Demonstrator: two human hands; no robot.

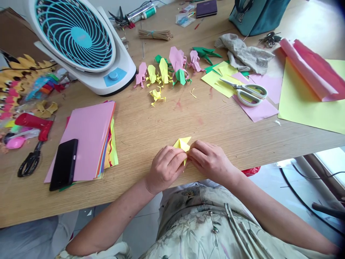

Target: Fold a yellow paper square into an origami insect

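A small folded yellow paper lies on the wooden table near its front edge. My left hand pinches its near left side, fingers curled. From the right, my right hand presses and pinches the same piece, fingers closed on it. Only the far pointed part of the paper shows; the rest is hidden under my fingers.
Several finished paper frogs in pink, yellow and green stand behind. White-handled scissors rest on paper offcuts at the right. A stack of coloured sheets with a black phone lies left. A white fan and black scissors stand farther left.
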